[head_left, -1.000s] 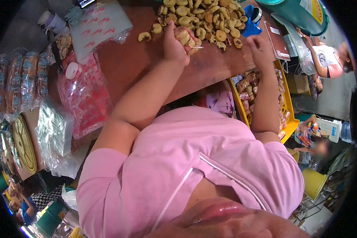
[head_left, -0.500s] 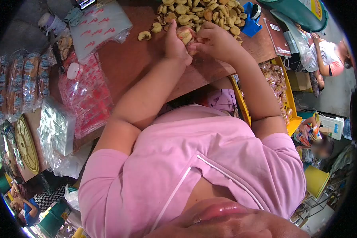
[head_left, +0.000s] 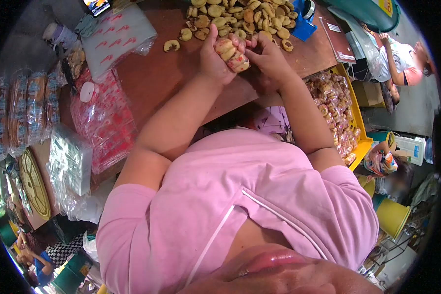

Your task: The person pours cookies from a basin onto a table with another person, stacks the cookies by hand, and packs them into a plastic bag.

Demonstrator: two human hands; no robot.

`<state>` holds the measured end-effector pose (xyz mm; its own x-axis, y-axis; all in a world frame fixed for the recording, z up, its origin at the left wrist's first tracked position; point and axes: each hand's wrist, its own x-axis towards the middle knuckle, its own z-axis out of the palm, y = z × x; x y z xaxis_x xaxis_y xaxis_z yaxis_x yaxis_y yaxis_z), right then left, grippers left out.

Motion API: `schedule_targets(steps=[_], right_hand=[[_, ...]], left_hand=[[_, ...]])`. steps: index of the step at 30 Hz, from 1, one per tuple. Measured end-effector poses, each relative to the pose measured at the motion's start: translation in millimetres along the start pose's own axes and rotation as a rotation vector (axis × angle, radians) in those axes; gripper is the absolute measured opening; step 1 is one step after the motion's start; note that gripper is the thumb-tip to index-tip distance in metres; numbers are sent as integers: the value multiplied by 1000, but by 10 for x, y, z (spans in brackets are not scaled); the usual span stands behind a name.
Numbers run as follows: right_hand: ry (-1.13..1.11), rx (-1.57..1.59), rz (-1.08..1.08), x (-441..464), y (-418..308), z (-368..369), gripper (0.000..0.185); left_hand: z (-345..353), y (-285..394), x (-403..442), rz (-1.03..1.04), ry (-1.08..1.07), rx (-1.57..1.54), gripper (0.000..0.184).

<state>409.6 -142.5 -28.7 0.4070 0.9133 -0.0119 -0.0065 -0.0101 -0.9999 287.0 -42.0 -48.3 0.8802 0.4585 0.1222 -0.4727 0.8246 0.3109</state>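
Observation:
A small clear packet of round, browned pastries with red print rests in my left hand, its fingers curled around it and thumb raised. My right hand is closed against the far side of the packet, fingertips pinched by my left fingers. What those right fingertips grip is hidden. Beyond both hands lies a heap of loose round pastries on the brown table.
Printed clear bags and red-printed wrappers lie to the left, near long packed pastries. A yellow crate of wrapped packets stands at right. A blue tape dispenser sits beside the heap. Other people are nearby.
The packet has turned and now shows more fully in my left hand. My right hand has shifted slightly left and down, and the whole view has moved a little.

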Motion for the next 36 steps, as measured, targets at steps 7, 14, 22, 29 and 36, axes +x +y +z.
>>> schedule_targets(steps=[7,14,22,29,36], right_hand=[[122,-510,-427,-362,-72,53,32],[191,-873,-159,-869,-486,3,38],[562,-1450,-155,-1506,-713,-1704,30],[118,-1030,-521,-966,-76,-463,25],[147,-1089,-726,-666,340,45,13]], left_hand=[[50,26,-69,-58,-16,42,69],[206,-261,-146,2,16,387,68],[181,1102,-637,161,348,1319,39],[-390,2534,-151,598,479,2463,47],[-865,3618,301,200,1092,2714,67]])
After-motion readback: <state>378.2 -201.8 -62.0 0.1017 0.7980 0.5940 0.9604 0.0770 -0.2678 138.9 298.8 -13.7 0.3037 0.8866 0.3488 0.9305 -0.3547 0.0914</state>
